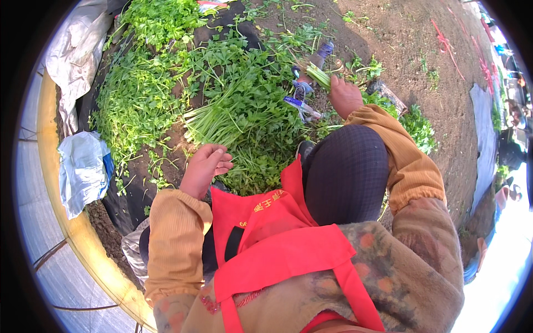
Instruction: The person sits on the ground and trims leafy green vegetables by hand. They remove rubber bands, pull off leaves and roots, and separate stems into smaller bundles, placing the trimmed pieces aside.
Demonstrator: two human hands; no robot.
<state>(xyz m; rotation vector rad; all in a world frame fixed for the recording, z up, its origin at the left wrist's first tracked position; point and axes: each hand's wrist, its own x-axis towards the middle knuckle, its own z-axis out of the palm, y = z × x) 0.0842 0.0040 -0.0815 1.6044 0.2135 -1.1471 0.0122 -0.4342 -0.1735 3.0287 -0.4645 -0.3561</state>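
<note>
My right hand (346,99) grips a small bunch of celery (319,76) by its pale stalks, with the root ends pointing up and to the left. Green leaves (418,129) show beyond my right wrist, probably the bunch's tops. My left hand (209,166) holds nothing, its fingers loosely curled and slightly apart. It hovers beside the stalk ends of a heap of leafy celery (245,104) on the ground. Close to my right hand lie a slim blue-and-white object (302,107), some pale string (302,88) and a clear plastic bottle (325,50).
More celery (137,100) is spread over black sheeting (123,210) at the left. A white plastic bag (83,168) lies by the yellowish wall base (83,233). Bare soil (399,50) extends to the right, with red ties (444,43) on it. Other people are at the far right edge.
</note>
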